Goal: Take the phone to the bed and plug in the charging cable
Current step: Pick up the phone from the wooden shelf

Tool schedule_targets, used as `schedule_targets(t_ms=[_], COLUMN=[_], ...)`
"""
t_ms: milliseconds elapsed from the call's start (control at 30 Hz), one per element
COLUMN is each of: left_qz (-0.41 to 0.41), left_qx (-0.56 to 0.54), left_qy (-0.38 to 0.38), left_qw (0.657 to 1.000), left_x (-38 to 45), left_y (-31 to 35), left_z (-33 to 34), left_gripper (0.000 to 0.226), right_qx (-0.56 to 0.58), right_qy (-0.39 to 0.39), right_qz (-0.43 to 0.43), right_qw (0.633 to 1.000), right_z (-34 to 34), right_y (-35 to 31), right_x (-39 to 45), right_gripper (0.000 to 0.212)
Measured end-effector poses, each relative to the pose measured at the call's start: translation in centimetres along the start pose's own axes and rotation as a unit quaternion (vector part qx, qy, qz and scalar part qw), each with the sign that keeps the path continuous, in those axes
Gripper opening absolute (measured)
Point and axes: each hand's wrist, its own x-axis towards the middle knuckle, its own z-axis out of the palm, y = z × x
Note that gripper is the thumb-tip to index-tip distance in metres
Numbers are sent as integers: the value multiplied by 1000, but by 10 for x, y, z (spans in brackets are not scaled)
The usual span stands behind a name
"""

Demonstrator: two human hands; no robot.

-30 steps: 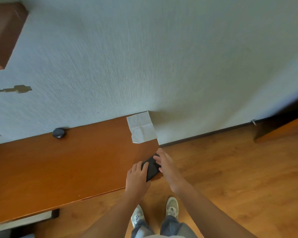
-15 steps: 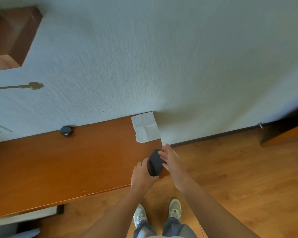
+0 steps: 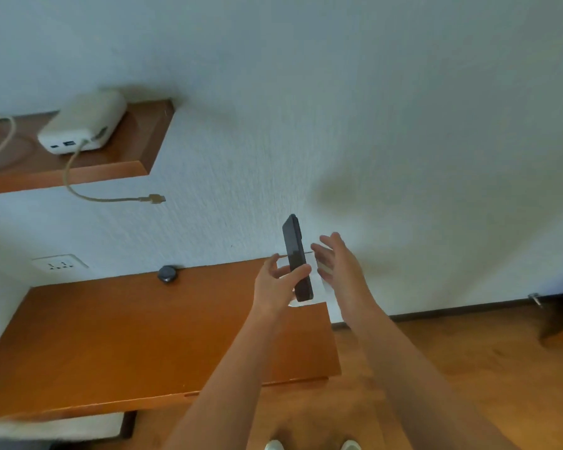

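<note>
A dark phone [image 3: 295, 254] stands nearly upright in the air above the right end of the wooden desk [image 3: 137, 339]. My left hand [image 3: 275, 284] grips its lower part between thumb and fingers. My right hand [image 3: 337, 264] is just to the right of the phone, fingers spread, not touching it. A beige charging cable [image 3: 111, 198] hangs off a wall shelf [image 3: 78, 170] at the upper left, its free plug [image 3: 156, 198] pointing right. The cable runs from a white power bank [image 3: 83, 126] on that shelf. No bed is in view.
A wall socket [image 3: 59, 264] sits at the left above the desk. A small dark round object [image 3: 167, 273] lies at the desk's back edge. A white paper [image 3: 322, 280] is partly hidden behind my hands. Wooden floor lies to the right, with dark furniture [image 3: 559, 319] at the far right.
The phone has been lifted off the desk edge and now stands upright in my left hand. My right hand has let go and opened. The view has tilted up, showing the shelf and power bank.
</note>
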Motion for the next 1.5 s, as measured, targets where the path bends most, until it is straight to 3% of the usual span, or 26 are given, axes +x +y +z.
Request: schedule_targets(t_ms=[233, 333, 567, 733, 967, 1100, 1233, 1500], left_qz=[112, 152, 221, 246, 251, 247, 228, 183], left_qx=[-96, -128, -84, -78, -118, -138, -182, -240], left_qy=[-74, -96, -87, -77, -97, -120, -153, -185], left_qw=[986, 975, 968, 963, 956, 952, 944, 935], left_x=[-8, -16, -37, -47, -61, -65, -67, -69], left_y=[121, 157, 189, 199, 214, 216, 210, 199], left_z=[-8, -12, -9, -3, 9, 18, 26, 39], left_gripper=[52, 57, 38, 41, 57, 49, 24, 19], right_qx=[-3, -10, 9, 17, 39, 55, 53, 43], right_qy=[-17, -33, -45, -56, -64, -63, -59, -16], right_qz=[-114, -145, -184, -204, -218, -217, -214, -206], right_qw=[993, 989, 982, 977, 973, 973, 974, 978], right_z=[11, 14, 18, 16, 4, -10, -24, -51], right_y=[-109, -142, -173, -185, -198, -202, -197, -189], right_x=[-11, -18, -32, -34, -35, -35, -34, -41], right_gripper=[52, 52, 49, 48, 48, 48, 48, 52])
